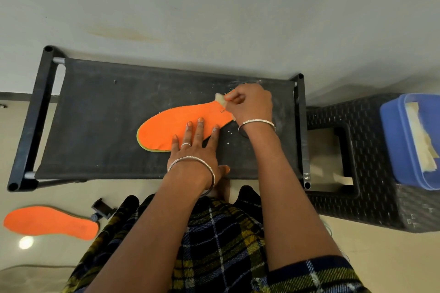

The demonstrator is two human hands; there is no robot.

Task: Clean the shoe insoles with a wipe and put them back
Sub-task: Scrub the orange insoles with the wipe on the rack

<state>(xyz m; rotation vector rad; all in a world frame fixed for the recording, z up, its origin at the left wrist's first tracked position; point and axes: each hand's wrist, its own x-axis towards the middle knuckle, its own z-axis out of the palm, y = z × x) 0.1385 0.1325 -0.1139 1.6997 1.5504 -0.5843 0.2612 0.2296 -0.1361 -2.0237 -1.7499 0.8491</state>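
- We see an orange insole (176,127) lying flat on the black fabric rack (100,126) in the middle of the frame, its heel end toward the right.
- The left hand (196,147) lies flat on the insole's lower edge, fingers spread wide and pressing it down, with a ring on one finger and a bangle at the wrist.
- The right hand (250,104) sits at the heel end, right of centre, its fingers pinched closed on a small pale wipe (221,100) that touches the insole.
- A second orange insole (50,222) lies on the pale floor at the lower left of the frame, well apart from the rack.
- At the right edge, a blue container (400,140) rests on a dark woven stool (371,150); pale sheets show inside it.
- Small white crumbs dot the rack fabric just below the heel.
- Plaid clothing fills the bottom centre.
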